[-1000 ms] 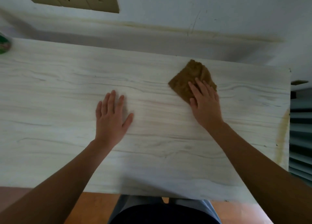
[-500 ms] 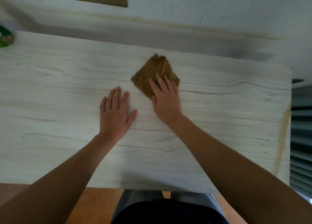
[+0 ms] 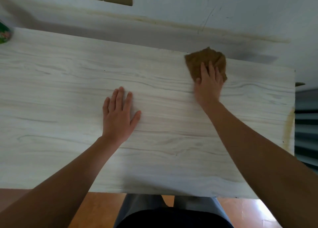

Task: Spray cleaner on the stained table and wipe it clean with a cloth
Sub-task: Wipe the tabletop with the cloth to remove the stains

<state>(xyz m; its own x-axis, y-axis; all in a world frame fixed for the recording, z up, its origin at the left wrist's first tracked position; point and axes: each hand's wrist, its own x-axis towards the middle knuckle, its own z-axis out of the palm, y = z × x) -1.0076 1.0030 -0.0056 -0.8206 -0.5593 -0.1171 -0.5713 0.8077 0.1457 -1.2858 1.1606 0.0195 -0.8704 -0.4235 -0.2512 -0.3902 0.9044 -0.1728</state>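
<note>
I judge the wiping well along: my right hand point(image 3: 208, 85) presses the cloth point(image 3: 201, 60) flat-fingered at the tabletop's point(image 3: 51, 90) far edge, my left hand point(image 3: 118, 117) rests spread mid-tabletop, and a yellowish streak point(image 3: 289, 129) at the right rim is not yet wiped.

head view | worn on head | faces forward and down | close above table point(image 3: 51, 107) | single view

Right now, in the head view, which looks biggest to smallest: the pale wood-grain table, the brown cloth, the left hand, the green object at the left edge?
1. Pale wood-grain table.
2. Left hand and brown cloth: alike, the cloth partly under the right hand.
3. Green object, cut off by the frame.
</note>
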